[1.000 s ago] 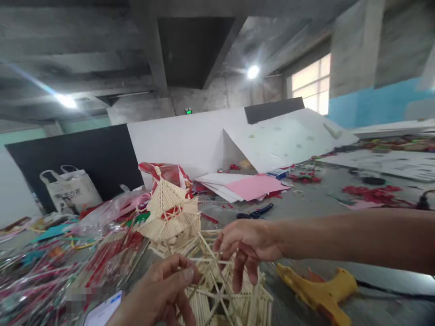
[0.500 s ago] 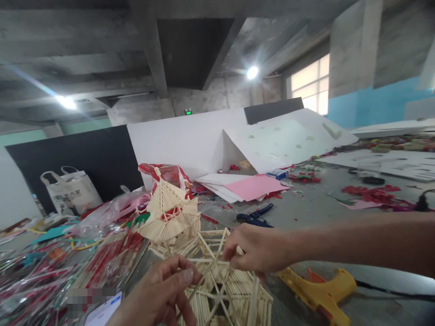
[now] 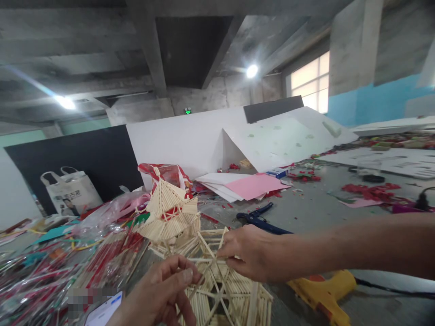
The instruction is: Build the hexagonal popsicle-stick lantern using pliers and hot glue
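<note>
A stick frame (image 3: pixel 217 299) made of pale wooden sticks stands in front of me, its spokes crossing at the middle over panels of sticks laid side by side. At its left side my left hand (image 3: pixel 166 285) is closed, thumb and forefinger pinching a thin stick of the frame. From the right, my right hand (image 3: pixel 249 253) reaches over the far side, its fingers pinched on a stick near where the upper spokes cross; the fingertips are partly hidden. Just behind the frame stands a tiered stick pagoda (image 3: pixel 173 215) with a pointed roof.
A yellow glue gun (image 3: pixel 328 292) with a black cord lies at the right. Dark blue pliers (image 3: pixel 261 219) lie beyond my right hand. Plastic-wrapped sticks (image 3: pixel 78 267) and a phone (image 3: pixel 105 312) are at the left. Pink paper (image 3: pixel 256 185) lies farther back.
My right hand has shifted slightly left along the frame's far side, uncovering more of the pliers and covering part of the glue gun's near end. My left hand keeps its place.
</note>
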Tool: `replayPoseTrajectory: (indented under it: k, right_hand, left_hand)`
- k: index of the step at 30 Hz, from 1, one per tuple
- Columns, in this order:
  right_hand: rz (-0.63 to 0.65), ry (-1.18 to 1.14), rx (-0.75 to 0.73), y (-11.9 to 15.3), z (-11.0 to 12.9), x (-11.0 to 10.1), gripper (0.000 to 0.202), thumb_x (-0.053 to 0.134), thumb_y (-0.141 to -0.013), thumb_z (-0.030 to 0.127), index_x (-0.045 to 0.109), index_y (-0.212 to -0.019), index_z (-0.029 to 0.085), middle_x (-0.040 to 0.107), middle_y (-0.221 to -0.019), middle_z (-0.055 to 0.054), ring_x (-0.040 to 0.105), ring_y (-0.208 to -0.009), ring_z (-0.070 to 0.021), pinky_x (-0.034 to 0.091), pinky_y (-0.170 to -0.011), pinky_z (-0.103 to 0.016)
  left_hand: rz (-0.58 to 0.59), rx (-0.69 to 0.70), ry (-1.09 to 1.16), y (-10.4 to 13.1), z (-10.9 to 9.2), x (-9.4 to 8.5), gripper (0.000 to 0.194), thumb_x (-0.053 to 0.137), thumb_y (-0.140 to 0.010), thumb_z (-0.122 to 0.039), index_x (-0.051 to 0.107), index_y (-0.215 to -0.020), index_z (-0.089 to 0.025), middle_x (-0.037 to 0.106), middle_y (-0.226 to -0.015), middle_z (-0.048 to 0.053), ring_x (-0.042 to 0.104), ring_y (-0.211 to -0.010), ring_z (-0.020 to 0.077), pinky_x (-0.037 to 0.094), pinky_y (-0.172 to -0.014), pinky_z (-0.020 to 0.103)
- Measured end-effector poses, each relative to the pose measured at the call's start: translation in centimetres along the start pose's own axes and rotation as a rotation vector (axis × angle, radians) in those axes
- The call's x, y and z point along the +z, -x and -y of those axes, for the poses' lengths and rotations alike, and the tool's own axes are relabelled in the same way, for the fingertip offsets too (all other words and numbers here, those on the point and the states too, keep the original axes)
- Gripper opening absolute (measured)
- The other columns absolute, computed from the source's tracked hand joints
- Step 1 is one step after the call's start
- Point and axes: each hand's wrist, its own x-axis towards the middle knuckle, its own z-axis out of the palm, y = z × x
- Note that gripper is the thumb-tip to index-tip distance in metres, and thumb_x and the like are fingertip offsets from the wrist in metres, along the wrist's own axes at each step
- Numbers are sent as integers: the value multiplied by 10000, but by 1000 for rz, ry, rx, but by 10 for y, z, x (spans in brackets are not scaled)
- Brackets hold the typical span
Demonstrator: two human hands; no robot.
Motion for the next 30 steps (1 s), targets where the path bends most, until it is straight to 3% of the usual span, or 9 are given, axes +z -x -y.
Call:
replayPoseTrajectory:
  k: [9,15,30]
  right_hand:
    - [57,2,31,-3,2,-2,185,442,-800,166,627,-795,157,655,-801,-50,599,-768,-139,397,-655,-225]
    - [85,-6,46,-3,4,-5,198,438,-798,166,636,-796,150,668,-790,-58,606,-755,-149,395,-641,-232]
    - [44,-14,17,-4,1,0,194,446,-792,166,638,-772,148,668,-779,-58,598,-749,-143,381,-624,-227]
  left_hand:
    - [-2,5,16,1,0,1,278,594,-750,-413,524,-843,-161,587,-798,16,561,-458,59,309,-345,122]
    - [3,-7,36,1,-1,2,288,599,-743,-424,516,-840,-165,587,-920,34,570,-473,56,310,-342,130]
    - [-4,-26,20,3,-4,3,283,587,-756,-422,506,-840,-163,570,-768,4,546,-461,56,306,-346,122]
